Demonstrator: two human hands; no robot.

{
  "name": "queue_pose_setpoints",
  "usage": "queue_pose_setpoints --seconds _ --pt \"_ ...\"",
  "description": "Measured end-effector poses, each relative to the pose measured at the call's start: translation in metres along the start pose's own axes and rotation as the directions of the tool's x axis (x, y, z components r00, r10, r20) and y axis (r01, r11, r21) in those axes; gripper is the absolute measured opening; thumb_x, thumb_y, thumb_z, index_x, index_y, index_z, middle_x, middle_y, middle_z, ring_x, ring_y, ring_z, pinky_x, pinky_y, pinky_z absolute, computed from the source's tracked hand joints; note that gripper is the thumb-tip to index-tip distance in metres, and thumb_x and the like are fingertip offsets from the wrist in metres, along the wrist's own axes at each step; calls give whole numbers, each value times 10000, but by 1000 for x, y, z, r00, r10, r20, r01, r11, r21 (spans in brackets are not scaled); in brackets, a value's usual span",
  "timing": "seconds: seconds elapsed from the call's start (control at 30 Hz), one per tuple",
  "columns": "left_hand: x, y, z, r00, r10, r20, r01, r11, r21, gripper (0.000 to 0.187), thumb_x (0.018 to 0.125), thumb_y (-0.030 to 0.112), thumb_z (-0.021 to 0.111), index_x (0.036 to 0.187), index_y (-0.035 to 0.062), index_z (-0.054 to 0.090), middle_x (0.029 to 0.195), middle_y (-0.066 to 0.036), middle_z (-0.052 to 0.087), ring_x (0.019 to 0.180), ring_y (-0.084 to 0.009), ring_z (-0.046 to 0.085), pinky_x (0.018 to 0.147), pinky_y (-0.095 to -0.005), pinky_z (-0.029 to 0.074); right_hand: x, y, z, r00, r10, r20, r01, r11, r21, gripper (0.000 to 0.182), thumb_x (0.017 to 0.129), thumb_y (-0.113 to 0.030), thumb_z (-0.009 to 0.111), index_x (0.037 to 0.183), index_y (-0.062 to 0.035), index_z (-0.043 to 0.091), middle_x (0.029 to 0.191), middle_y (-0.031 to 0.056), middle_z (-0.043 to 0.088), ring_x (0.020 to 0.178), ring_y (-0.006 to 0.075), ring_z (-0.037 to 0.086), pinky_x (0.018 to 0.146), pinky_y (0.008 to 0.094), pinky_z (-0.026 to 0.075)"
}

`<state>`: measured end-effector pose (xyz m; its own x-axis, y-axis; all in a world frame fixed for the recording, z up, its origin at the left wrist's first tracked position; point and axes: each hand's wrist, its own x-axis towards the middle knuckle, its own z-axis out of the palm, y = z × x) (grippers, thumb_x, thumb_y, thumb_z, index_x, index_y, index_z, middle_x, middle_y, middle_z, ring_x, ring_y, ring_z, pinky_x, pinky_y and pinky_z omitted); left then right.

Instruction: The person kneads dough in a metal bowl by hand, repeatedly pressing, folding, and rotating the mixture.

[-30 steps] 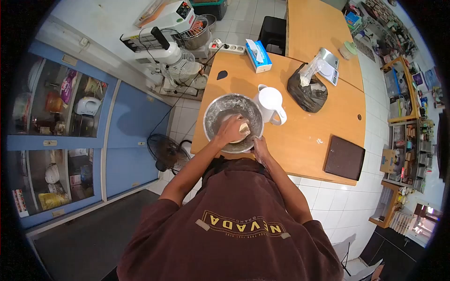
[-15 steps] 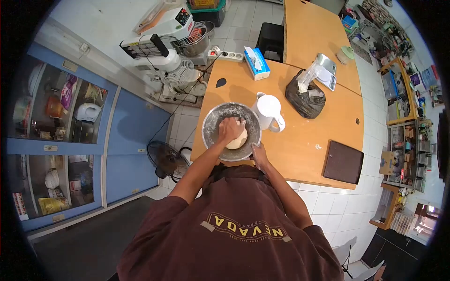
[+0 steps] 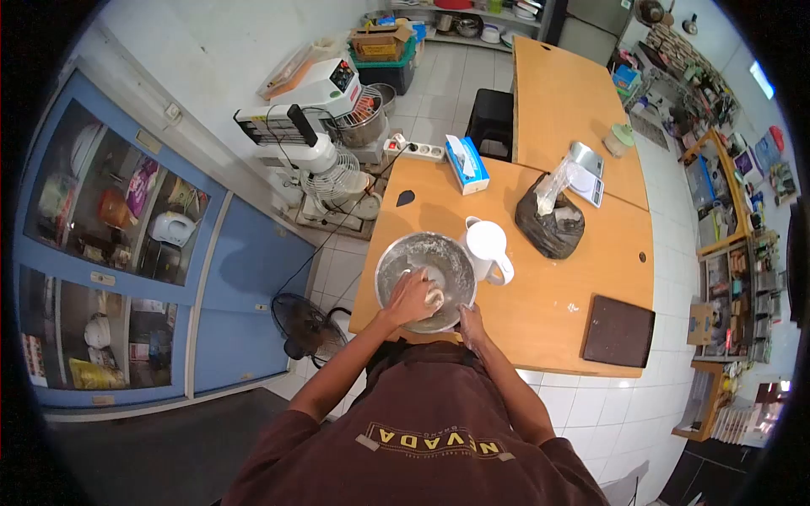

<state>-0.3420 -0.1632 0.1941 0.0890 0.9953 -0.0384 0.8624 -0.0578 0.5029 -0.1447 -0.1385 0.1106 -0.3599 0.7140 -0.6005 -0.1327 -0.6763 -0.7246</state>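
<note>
A round metal mixing bowl [image 3: 426, 242], its inside dusted with flour, stands near the front edge of the wooden table. Inside it, my left hand [image 3: 409, 299] is closed on a lump of pale dough [image 3: 434, 298], most of which the hand covers. My right hand [image 3: 472, 325] grips the bowl's near right rim, with flour on its fingers. A white pitcher [image 3: 487, 242] with a handle is right beside the bowl.
A blue tissue box [image 3: 467, 165], a black plastic bag [image 3: 548, 229], a kitchen scale [image 3: 584, 185] and a dark baking tray [image 3: 618, 332] are on the table [image 3: 506, 337]. A power strip [image 3: 415, 151] lies at its far left edge, and a fan [image 3: 308, 329] stands on the floor at left.
My view has tilted up, so everything sits lower in it. In the bowl, my left hand has drawn the dough toward the near side and now covers more of it. My right hand stays on the rim.
</note>
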Motion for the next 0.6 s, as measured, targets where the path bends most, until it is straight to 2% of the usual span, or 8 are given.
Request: queue_pose_setpoints --seconds 0.03,0.07,0.17,0.2,0.27,0.37,0.47,0.6 --pt "1 4 -10 993 5 119 -7 1000 22 555 808 358 740 1258 49 639 1278 -285 562 1195 -458 530 1005 -541 432 -1 0 0 1000 -2 10 2 1000 9 343 969 -148 506 1259 34 511 1076 182 648 865 308 709 702 473 652" --pt "0 12 -16 989 -42 145 40 999 23 603 787 372 753 1259 19 628 1379 -294 513 1259 -460 504 1010 -552 429 -1 0 1 1000 18 15 -18 1000 19 361 967 -157 504 1278 27 500 1110 188 648 900 312 708 695 484 650" --pt "2 -17 32 970 143 -196 -136 990 45 625 792 379 754 1262 -6 610 1314 -286 564 1222 -437 543 975 -544 449 -1 1 -1 998 20 59 -20 1000 -14 370 999 -166 465 1314 27 483 1153 203 638 949 333 705 713 497 654" --pt "6 -11 25 997 37 -66 -38 999 -11 638 796 384 753 1274 -12 599 1286 -283 583 1198 -433 562 964 -537 460 -4 -4 1 997 14 78 -11 999 -36 379 1029 -172 430 1344 35 467 1175 214 630 976 346 704 721 501 659" --pt "13 7 4 966 -151 210 173 981 -87 666 806 392 750 1298 -22 579 1229 -277 621 1148 -424 599 942 -522 483 6 9 -6 998 15 60 -13 999 -41 378 1026 -174 435 1347 22 469 1173 208 632 963 331 707 714 489 659" --pt "14 7 14 992 -105 67 107 994 -32 565 823 379 734 1208 -12 601 1039 -219 693 977 -414 667 825 -516 520 3 8 -5 999 6 41 -5 1000 -18 380 1010 -164 457 1356 -9 470 1166 202 634 926 311 710 675 457 660" --pt "15 2 33 988 -75 -134 76 997 -3 686 810 388 744 1329 -20 559 1026 -248 705 960 -434 682 858 -511 538 6 12 -8 998 -16 55 19 999 -43 388 1003 -148 471 1364 -7 472 1145 195 634 901 296 706 622 445 652" --pt "26 1 35 975 -196 -108 194 981 -29 680 788 391 755 1310 -7 576 950 -226 715 926 -434 687 847 -508 542 6 14 -10 997 -60 48 65 992 -105 382 1003 -138 487 1352 15 495 1123 176 641 897 267 694 633 415 635"
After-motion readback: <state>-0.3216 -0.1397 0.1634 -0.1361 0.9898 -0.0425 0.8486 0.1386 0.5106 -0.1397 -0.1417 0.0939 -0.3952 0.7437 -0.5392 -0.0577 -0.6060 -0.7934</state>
